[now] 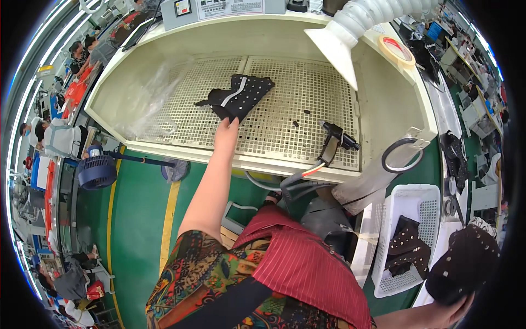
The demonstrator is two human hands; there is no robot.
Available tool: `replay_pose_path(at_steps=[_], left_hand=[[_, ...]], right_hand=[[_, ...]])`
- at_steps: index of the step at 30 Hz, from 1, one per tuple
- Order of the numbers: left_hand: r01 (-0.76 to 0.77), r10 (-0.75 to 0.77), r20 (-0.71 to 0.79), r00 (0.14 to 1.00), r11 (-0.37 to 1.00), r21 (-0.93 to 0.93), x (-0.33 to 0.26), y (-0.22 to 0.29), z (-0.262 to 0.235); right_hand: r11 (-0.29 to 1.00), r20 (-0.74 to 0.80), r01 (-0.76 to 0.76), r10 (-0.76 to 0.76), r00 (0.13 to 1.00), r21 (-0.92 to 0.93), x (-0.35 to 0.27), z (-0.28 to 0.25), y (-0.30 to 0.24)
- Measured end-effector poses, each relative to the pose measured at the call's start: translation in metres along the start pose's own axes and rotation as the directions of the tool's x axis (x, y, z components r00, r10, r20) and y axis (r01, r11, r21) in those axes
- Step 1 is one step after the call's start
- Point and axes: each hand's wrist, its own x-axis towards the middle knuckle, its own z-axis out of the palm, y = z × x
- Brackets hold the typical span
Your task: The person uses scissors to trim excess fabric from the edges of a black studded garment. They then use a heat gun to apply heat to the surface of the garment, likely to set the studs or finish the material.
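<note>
My left hand [227,130] reaches over a cream tray-like work table with a perforated bed [186,118]. Its fingers are closed on the lower edge of a black studded fabric piece [249,101], which has a pale strip across it and lies on the grid. Far to the lower right, my right hand [460,310] is closed on the lower edge of a rounded dark fabric piece [466,263] with shiny studs. That piece covers part of the fingers. Next to it, a white perforated basket [408,193] holds more dark studded fabric [408,249].
A black spray-gun-like tool [338,136] with a hose lies at the table's front right. A white flexible duct [353,24] hangs above the back right. Clear plastic film [156,104] lies at left. A tape roll [397,50] rests on the right rim; a blue fan [97,172] stands left.
</note>
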Motion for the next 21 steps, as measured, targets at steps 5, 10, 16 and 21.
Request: replay_pose_path(at_steps=[5, 10, 16, 21], left_hand=[[0.129, -0.123, -0.065, 0.99, 0.986, 0.104, 0.05, 0.007, 0.029], [-0.211, 0.201, -0.226, 0.953, 0.977, -0.018, 0.083, 0.012, 0.022], [-0.446, 0.415, -0.346, 0.842, 0.895, -0.011, 0.099, 0.101, -0.096], [-0.49, 0.501, -0.297, 0.813, 0.864, 0.118, 0.155, 0.083, -0.195]], right_hand=[[0.995, 0.243, 0.05, -0.07, 0.967, 0.087, -0.051, 0.024, -0.063], [0.979, 0.488, 0.007, -0.107, 0.866, 0.202, -0.084, 0.071, -0.101], [0.923, 0.735, -0.146, -0.181, 0.653, 0.357, -0.123, 0.155, -0.132], [0.812, 0.836, -0.359, -0.261, 0.483, 0.461, -0.187, 0.261, -0.172]])
